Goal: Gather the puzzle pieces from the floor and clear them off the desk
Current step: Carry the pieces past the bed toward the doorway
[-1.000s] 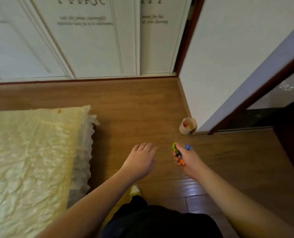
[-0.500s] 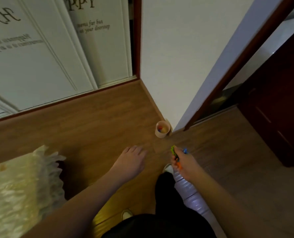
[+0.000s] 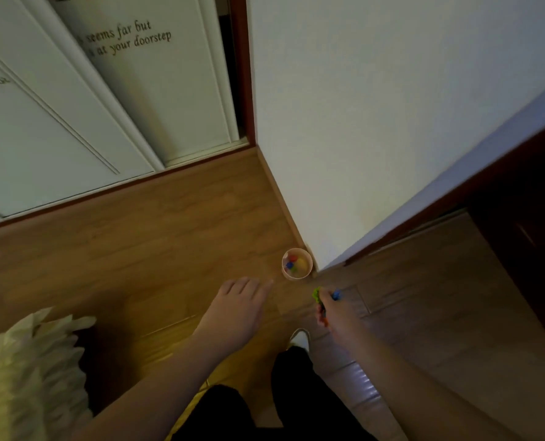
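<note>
My right hand (image 3: 335, 313) grips a bunch of coloured puzzle pieces (image 3: 317, 295); green, blue and orange bits stick out of the fist. A small round cup (image 3: 297, 275) stands on the wooden floor at the wall corner, with red, blue, green and yellow pieces inside. My right hand hovers just below and right of the cup. My left hand (image 3: 236, 310) is held out flat and holds nothing, its fingertips a little left of the cup.
White wardrobe doors (image 3: 105, 106) with lettering fill the upper left. A white wall (image 3: 376, 122) and a dark doorframe (image 3: 456, 189) lie to the right. A frilled bedspread (image 3: 32, 361) is at lower left. My dark trousers and a white shoe (image 3: 300, 337) show below.
The view has swung right and closer to the cup, which now shows its contents. Both hands have moved nearer to the cup; the right hand still grips the pieces.
</note>
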The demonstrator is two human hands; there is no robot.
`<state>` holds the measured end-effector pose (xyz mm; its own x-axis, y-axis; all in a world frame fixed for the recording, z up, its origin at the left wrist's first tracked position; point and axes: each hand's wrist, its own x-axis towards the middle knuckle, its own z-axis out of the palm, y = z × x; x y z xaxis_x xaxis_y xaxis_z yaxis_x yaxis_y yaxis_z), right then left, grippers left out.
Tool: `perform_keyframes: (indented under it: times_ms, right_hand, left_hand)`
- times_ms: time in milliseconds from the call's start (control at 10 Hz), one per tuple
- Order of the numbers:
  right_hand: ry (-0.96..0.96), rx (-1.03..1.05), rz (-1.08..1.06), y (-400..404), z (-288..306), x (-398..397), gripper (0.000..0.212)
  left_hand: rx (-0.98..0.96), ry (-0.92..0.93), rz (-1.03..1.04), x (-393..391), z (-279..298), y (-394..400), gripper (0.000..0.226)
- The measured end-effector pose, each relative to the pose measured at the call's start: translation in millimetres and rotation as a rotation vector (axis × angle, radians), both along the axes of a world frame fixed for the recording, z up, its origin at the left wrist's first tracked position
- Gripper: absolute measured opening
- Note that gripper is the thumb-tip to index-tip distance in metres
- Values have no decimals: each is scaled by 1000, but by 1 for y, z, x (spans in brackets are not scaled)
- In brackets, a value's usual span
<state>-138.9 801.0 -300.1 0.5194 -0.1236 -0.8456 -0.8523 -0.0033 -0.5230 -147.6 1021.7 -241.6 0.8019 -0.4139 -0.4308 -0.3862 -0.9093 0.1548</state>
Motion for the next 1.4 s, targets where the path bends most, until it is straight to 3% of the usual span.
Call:
perform_keyframes:
  times_ms: [200,400,600,800,900,1100,1300,1400]
  right_hand:
    - [82,-146,139,-14,-82,63,33]
    - [128,-312,130,-15,-194,85,30]
    - [171,-331,4,8,-328,113,28]
    - [126,-350,98,17,-435,138,31]
    - [127,-390,89,10,-475,150,24]
    - [162,-382,40,4,-537,166,36]
    - [178,-241,-55,8,-551,176,34]
    - [135,-278,42,6,-541,180,34]
  left_hand:
    - [12,79,75,49,-54,-18,56]
    - [-69,139,49,73,-166,-4,56]
    - [-103,124,-13,96,-289,10,56]
    - [-86,85,-73,122,-385,-1,53]
    - [-66,110,-98,133,-416,-3,50]
    - [53,109,-48,142,-455,-2,62]
    - [85,105,-27,147,-464,5,59]
    - [122,152,-9,152,-458,4,58]
